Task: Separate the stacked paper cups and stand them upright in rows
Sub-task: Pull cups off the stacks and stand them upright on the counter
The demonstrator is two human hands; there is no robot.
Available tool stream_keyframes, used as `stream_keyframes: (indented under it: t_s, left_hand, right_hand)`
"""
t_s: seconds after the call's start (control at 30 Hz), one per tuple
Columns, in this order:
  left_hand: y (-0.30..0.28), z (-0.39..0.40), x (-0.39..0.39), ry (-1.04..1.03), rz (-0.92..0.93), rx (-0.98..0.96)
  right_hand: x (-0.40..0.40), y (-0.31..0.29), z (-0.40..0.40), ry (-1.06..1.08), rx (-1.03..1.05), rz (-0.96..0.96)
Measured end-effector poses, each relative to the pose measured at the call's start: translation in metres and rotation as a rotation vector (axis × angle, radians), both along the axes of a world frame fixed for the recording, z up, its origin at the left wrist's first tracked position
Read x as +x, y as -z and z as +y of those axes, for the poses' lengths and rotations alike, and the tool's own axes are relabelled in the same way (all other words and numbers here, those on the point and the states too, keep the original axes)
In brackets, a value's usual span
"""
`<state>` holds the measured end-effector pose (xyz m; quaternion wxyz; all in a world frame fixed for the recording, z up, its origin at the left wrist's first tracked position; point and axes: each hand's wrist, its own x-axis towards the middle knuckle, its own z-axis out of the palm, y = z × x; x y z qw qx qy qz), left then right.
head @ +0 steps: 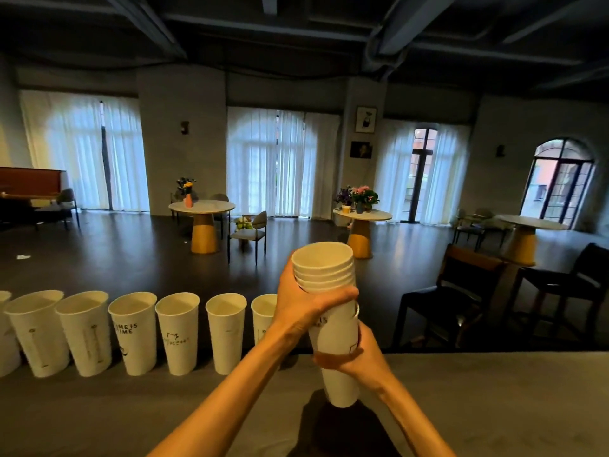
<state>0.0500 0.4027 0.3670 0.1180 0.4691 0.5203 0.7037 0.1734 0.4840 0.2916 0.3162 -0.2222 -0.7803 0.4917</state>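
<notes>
I hold a stack of white paper cups (333, 328) upright above the grey counter (494, 390). My left hand (303, 308) grips the upper cups just below their nested rims. My right hand (359, 361) grips the bottom cup low on its wall. A small gap shows between the upper cups and the bottom cup's rim. Several separated cups (178, 331) stand upright in a row along the counter's far edge, running left from the stack; the nearest one (263, 315) is partly hidden behind my left wrist.
The counter's far edge drops off to a dark floor. Beyond it stand dark chairs (454, 301) at the right and round tables (202, 222) with flowers further back. Bare counter lies to the right of the stack and in front of the row.
</notes>
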Motion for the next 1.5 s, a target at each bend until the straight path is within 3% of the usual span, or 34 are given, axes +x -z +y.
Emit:
stream_keyframes:
  t_s: [0.17,0.3,0.43,0.87,1.07,1.3,1.5]
  left_hand:
    - [-0.044,-0.008,-0.037,-0.152,-0.145,0.205]
    - [-0.065,-0.021,-0.077,-0.241,-0.212,0.329]
    - [-0.059,-0.029,-0.11,-0.322,-0.238,0.343]
    - [-0.021,-0.019,-0.133,-0.368,-0.261,0.233]
    - [-0.018,-0.014,-0.12,-0.357,-0.246,0.188]
    - [-0.023,-0.002,-0.09,-0.283,-0.221,0.138]
    - [-0.021,0.03,-0.027,-0.119,-0.188,0.102]
  right_hand:
    - [-0.018,0.024,0.013,0.114,0.006,-0.054]
    - [-0.062,0.041,0.029,0.446,-0.086,0.013]
    - [-0.085,0.063,0.068,0.307,0.027,-0.168]
    - [-0.111,0.088,0.088,0.324,-0.002,-0.146]
    - [-0.106,0.09,0.095,0.256,0.016,-0.225]
    - [-0.062,0.073,0.097,0.105,0.031,-0.346]
    - [0.025,0.007,0.096,0.074,0.114,-0.295]
